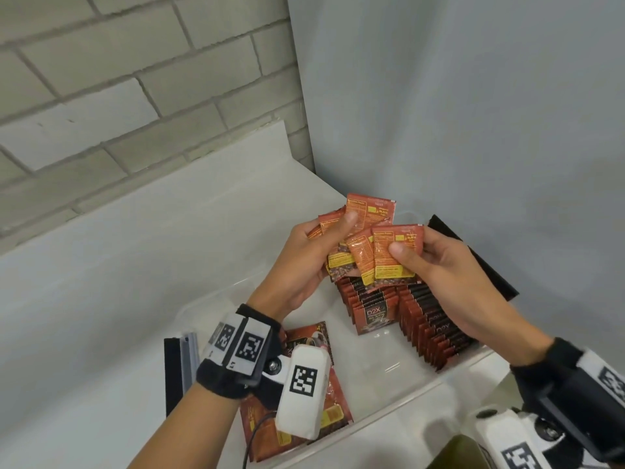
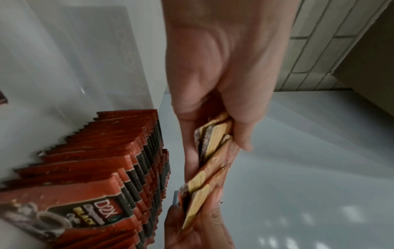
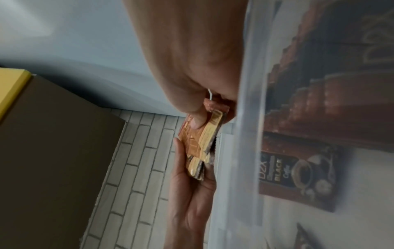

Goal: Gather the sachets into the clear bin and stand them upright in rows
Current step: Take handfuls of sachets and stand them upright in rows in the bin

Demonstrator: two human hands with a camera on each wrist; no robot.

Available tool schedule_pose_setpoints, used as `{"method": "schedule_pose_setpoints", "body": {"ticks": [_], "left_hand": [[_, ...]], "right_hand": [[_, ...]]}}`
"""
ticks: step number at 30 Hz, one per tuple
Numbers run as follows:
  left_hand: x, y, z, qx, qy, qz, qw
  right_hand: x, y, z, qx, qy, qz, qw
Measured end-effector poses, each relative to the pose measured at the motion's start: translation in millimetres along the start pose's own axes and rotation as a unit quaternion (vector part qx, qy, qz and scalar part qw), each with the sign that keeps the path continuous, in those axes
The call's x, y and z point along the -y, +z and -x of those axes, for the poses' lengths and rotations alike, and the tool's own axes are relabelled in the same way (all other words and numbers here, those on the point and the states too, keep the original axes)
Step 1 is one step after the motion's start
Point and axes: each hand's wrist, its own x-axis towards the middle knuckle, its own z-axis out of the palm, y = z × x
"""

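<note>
Both hands hold a fanned bunch of sachets (image 1: 370, 243) above the bin (image 1: 389, 412); the left hand (image 1: 304, 262) clamps several between thumb and fingers; the right hand (image 1: 439, 279) pinches the nearest one; two upright rows (image 1: 406, 316) stand inside the bin; loose packs (image 1: 324, 401) lie flat near its front wall.

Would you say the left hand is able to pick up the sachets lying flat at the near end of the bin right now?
Probably not yet: the left hand grips a fan of sachets, though the flat sachets lie uncovered just below its wrist.
</note>
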Motion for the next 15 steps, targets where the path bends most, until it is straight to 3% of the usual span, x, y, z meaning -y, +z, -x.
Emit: {"method": "schedule_pose_setpoints", "body": {"ticks": [7,15], "left_hand": [[-1.1,-4.1,-1.9,-0.01,0.008,-0.001,1.0],[-2.2,-0.9,2.3,0.066,0.01,-0.006,0.998]], "right_hand": [[1.2,-5.6,-3.3,-0.054,-0.008,-0.131,0.99],[3.5,-1.1,-1.0,-0.038,-0.009,-0.096,0.995]]}}
